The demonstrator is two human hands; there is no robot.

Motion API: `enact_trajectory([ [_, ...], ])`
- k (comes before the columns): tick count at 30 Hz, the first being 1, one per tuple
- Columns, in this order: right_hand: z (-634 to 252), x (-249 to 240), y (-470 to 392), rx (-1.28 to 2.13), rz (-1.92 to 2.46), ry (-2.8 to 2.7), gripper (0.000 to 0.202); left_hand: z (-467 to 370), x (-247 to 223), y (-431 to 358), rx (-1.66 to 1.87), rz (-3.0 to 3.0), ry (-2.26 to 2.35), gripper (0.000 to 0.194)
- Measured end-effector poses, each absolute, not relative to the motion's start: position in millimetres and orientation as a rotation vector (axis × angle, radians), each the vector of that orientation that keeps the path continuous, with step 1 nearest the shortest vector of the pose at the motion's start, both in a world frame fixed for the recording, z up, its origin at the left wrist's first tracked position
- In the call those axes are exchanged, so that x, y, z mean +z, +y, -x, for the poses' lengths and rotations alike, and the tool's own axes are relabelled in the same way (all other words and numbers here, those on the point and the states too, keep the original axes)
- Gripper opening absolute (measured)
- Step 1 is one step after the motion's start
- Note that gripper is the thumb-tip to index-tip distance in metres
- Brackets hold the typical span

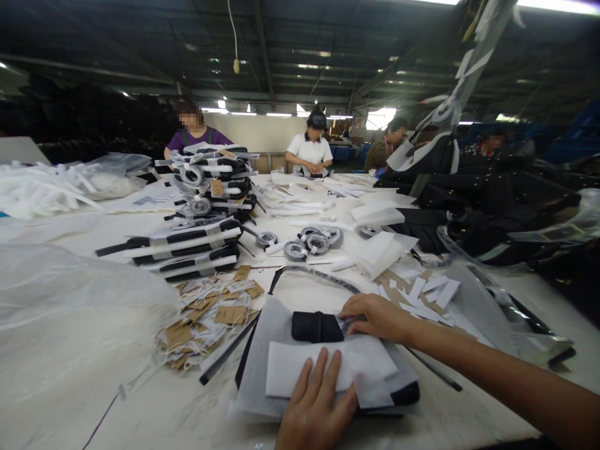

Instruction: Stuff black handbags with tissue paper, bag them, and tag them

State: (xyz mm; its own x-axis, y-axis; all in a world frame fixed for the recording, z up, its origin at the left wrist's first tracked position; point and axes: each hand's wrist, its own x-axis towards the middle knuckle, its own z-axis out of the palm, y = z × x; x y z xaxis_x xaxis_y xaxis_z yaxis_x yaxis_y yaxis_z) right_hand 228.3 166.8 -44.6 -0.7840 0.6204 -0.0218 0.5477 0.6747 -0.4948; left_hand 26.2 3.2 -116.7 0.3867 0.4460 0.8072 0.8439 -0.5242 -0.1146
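Tissue paper (274, 312) covers much of a black bag (407, 395), which lies on the white table (140, 412) directly in front of the person. On top of the paper rests a white rectangular sheet (284, 369), just below a black flap-like piece (307, 327) with a raised band across it. The left hand (319, 400) lies palm down on the white sheet, fingers extended and slightly spread, pressing rather than grasping. The right hand (372, 317) is at the right end of the black piece, its fingers bent over some clear plastic — whether they pinch it, I cannot tell. A plastic-wrapped strap (323, 271) arches beyond the bag.

To the left sits a loose pile of brown and white hang tags (229, 314); behind it, black bundles (187, 240) are stacked with white padding. Coiled straps (296, 251) lie farther back, near the middle. White strips (440, 292) are scattered right of the bag — and across the table a co-worker in a white shirt (307, 150) bends over a dark item.
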Motion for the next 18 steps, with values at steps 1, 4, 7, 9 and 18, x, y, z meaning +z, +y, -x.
enact_trajectory([
  [1, -229, -46, 168, 0.736, 0.967, -2.726, 0.028, -26, -116, 4, -1.011, 2.127, -1.105, 0.022],
  [4, -229, -49, 172, 0.733, 1.002, -2.664, 0.017, -27, -116, 5, -1.063, 2.104, -1.109, 0.017],
  [7, -228, -49, 182, 0.726, 1.058, -2.568, 0.020, -27, -116, 5, -1.064, 2.079, -1.105, 0.019],
  [9, -225, -49, 192, 0.738, 1.104, -2.522, 0.025, -27, -118, 6, -1.025, 2.073, -1.101, 0.026],
  [18, -211, -57, 237, 0.805, 1.193, -2.569, 0.032, -53, -152, 19, -1.360, 1.806, -1.172, 0.029],
])
